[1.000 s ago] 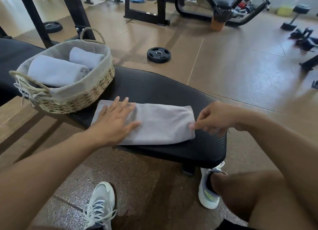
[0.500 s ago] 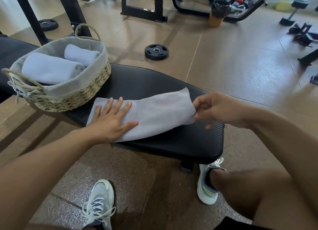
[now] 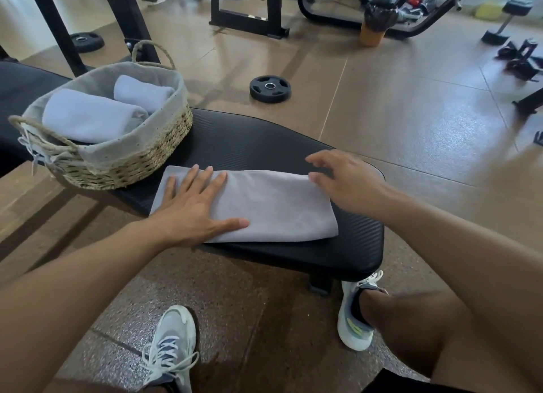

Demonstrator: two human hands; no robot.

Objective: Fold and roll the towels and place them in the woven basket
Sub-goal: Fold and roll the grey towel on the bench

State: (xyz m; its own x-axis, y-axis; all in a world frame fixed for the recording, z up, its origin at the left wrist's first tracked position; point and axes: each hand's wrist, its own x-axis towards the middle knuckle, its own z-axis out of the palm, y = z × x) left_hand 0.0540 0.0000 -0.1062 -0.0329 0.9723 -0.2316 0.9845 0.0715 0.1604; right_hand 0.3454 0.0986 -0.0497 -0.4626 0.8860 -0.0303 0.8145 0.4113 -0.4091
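Left hand (image 3: 191, 213) flat on folded towel (image 3: 270, 207), right hand (image 3: 349, 181) loose-fingered at its far right corner, table (image 3: 264, 139), basket (image 3: 132, 163) by left edge

The left hand (image 3: 188, 213) hides the folded towel's (image 3: 273, 204) near-left corner. The right hand (image 3: 343, 181) is motion-blurred at the fingers — its grip cannot be told. The desk (image 3: 264, 139) runs off the left edge behind the woven basket (image 3: 129, 163).

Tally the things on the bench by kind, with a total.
Rolled towels in the woven basket: 2
Folded towel lying flat: 1
Woven basket: 1
Total: 4
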